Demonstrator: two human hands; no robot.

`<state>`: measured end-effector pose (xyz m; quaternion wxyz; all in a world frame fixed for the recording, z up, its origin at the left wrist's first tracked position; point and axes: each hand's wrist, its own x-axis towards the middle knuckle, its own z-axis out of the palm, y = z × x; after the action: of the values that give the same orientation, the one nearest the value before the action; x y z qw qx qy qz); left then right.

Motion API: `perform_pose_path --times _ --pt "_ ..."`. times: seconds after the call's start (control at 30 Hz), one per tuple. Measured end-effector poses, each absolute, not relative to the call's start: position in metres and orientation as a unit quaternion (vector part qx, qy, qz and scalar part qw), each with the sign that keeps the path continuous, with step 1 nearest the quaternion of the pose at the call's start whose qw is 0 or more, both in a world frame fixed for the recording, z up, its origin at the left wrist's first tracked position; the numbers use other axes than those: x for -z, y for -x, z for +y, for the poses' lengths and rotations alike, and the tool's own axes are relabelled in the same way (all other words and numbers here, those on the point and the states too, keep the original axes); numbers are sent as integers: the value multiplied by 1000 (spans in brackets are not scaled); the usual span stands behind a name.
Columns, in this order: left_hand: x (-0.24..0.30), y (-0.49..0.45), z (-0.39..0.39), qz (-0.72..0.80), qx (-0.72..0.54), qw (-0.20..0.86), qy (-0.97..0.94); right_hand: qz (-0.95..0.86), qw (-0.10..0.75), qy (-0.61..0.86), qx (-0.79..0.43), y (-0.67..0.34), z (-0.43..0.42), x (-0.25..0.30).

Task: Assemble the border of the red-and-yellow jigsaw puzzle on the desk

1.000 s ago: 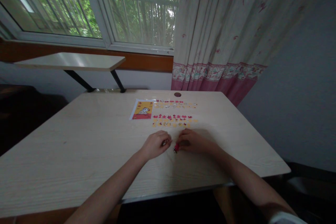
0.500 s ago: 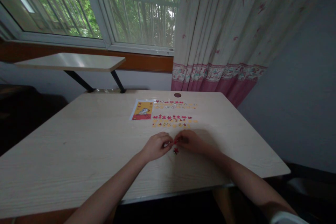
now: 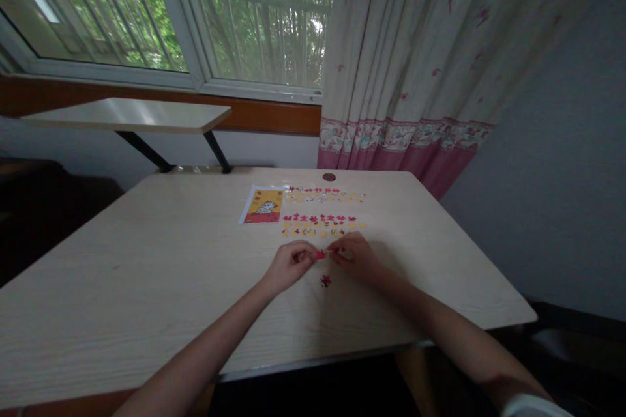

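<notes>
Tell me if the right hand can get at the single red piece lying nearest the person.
Likely yes: the single red piece lies nearby on the tabletop, uncovered. The right hand seems busy with another red piece between it and the left hand.

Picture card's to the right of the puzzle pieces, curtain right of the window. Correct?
Card side is wrong: the head view shows the picture card left of the puzzle pieces. The curtain is right of the window, as you said.

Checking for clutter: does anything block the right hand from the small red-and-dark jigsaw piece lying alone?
Nothing visible does: only pale wood-grain tabletop shows between the bare right hand and that red-and-dark jigsaw piece.
</notes>
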<state>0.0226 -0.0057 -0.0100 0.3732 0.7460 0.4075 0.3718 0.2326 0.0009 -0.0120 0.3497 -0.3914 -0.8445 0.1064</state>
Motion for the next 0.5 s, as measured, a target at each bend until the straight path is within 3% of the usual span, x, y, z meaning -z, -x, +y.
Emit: perform_pose_path --times 0.5 --pt "11 -23 -6 407 -364 378 -748 -860 355 363 -58 -233 0 12"
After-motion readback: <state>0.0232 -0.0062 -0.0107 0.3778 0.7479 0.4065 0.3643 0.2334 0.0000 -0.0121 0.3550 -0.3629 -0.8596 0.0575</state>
